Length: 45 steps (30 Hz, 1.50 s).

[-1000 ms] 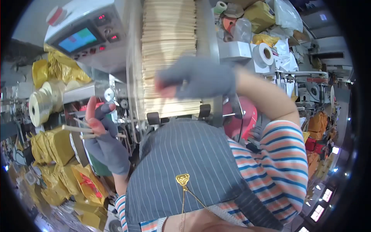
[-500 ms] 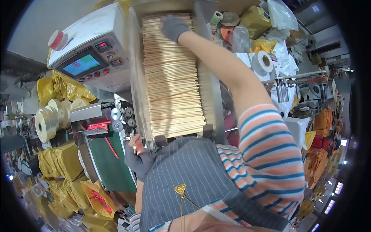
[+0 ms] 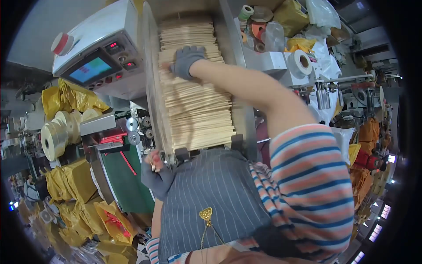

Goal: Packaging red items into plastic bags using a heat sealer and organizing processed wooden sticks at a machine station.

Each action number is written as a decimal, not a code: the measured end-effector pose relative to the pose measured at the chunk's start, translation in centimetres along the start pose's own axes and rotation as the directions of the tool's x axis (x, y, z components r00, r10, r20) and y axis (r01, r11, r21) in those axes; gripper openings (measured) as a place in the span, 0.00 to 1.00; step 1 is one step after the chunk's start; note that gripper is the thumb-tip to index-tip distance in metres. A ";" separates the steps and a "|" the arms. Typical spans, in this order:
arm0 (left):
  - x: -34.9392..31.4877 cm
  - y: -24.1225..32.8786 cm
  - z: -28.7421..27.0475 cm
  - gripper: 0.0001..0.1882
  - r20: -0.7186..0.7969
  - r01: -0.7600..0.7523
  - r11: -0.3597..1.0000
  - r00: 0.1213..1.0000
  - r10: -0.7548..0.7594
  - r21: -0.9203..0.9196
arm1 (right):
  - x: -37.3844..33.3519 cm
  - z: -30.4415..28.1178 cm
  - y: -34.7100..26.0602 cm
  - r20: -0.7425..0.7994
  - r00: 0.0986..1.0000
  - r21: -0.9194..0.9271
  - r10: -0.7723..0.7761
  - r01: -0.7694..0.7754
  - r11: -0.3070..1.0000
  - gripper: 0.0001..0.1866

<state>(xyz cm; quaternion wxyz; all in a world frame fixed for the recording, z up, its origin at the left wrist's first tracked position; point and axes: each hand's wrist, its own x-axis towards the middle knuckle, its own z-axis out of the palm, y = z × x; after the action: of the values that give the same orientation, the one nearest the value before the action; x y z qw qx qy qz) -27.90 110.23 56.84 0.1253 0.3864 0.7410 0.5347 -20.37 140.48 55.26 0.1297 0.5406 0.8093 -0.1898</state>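
Observation:
A long stack of pale wooden chopsticks (image 3: 198,110) lies crosswise in a metal trough (image 3: 241,88) in front of me. My right hand (image 3: 189,61), in a grey fingerless glove, rests palm down on the upper part of the stack. Its fingers are stretched out and the thumb reaches to the left; the hand is slightly blurred. My left hand (image 3: 157,176), gloved the same way, is beside the trough's near left corner, by my apron. Its fingers are curled in, with small pale ends showing among them that I cannot make out.
A white control box (image 3: 101,44) with a lit screen stands left of the trough. Below it are metal rollers (image 3: 133,132) and a green belt (image 3: 125,185) with red strips. White film rolls (image 3: 57,136) and yellow bags (image 3: 72,180) sit farther left. Another roll (image 3: 300,64) is at right.
My right hand has come nearer along the stack, from its far end, and its fingers are now spread. Sticks at the far end look shifted. My left hand stays about where it was.

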 end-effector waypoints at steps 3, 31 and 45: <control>0.1 0.3 0.2 0.12 -0.015 -0.132 0.989 0.991 0.134 0.070 | -8.6 0.9 -0.8 0.230 0.963 -0.083 -0.142 0.165 0.983 0.46; -1.6 -0.6 -1.6 0.10 0.081 0.073 0.991 0.993 -0.082 0.111 | 12.9 -4.4 3.9 -0.207 0.975 -0.095 -0.082 0.063 0.993 0.29; -0.8 0.3 -0.9 0.09 0.029 0.064 0.981 0.997 -0.071 0.182 | 11.0 0.7 4.4 0.046 0.994 0.104 -0.103 0.098 0.990 0.41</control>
<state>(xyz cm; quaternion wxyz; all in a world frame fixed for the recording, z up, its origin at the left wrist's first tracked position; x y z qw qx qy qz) -27.77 109.10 57.33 0.1206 0.3802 0.7969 0.4538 -20.51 150.76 49.29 0.1132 0.4998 0.8213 -0.2508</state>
